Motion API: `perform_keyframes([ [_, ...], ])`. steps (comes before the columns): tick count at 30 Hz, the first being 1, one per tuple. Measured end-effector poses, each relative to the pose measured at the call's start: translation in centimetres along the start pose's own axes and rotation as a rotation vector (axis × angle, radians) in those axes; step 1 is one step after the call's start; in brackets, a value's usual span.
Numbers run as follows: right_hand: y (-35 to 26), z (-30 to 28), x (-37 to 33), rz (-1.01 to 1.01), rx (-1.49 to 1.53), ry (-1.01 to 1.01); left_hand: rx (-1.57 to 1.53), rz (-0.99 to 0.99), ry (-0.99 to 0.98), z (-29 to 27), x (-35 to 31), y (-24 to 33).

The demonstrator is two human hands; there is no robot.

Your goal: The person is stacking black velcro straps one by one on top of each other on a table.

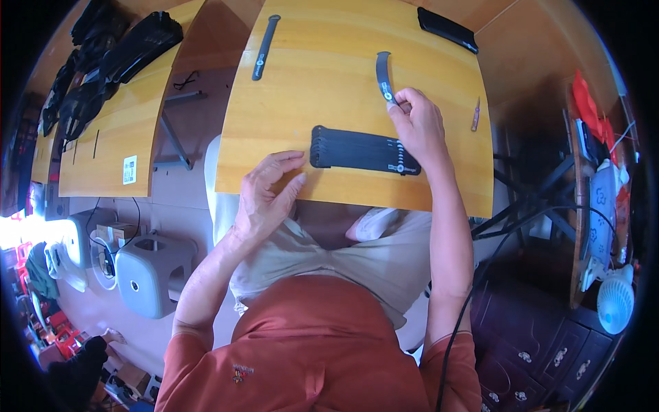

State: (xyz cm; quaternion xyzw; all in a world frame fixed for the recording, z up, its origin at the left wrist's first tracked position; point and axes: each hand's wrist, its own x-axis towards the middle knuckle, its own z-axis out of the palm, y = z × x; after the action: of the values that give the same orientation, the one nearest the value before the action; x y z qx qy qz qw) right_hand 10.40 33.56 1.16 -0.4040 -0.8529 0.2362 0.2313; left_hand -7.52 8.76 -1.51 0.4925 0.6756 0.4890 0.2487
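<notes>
My right hand [420, 125] pinches the near end of a dark strap [383, 74] with a white print, its far end pointing away over the yellow wooden table [322, 75]. Just below lies a fanned row of overlapping black straps [357, 150], partly covered by my right wrist. My left hand [269, 189] hovers by the left end of this row, thumb and fingers apart, with nothing in it. One more single strap [266, 48] lies alone at the table's far left.
A black bundle [447, 30] rests at the far right corner, and a small slim tool [476, 115] near the right edge. A second table [113, 161] at left carries black bundles [141, 47]. A grey stool [154, 275] stands left; a cable [473, 288] runs along my right arm.
</notes>
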Motion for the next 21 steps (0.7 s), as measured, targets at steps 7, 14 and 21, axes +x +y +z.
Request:
perform_keyframes([
  [7,-8.3,-1.3,-10.1,-0.459,0.328,-0.107,-0.896,-0.211,-0.118,0.8,-0.4,3.8],
  [14,-4.3,-0.9,-15.0,-0.171,0.497,-0.215,-0.819,-0.34,0.076,-0.1,-1.3,2.4],
  [21,-1.7,-2.8,-15.8,0.197,0.643,-0.179,-0.488,-0.36,-0.005,0.1,-0.9,1.6],
])
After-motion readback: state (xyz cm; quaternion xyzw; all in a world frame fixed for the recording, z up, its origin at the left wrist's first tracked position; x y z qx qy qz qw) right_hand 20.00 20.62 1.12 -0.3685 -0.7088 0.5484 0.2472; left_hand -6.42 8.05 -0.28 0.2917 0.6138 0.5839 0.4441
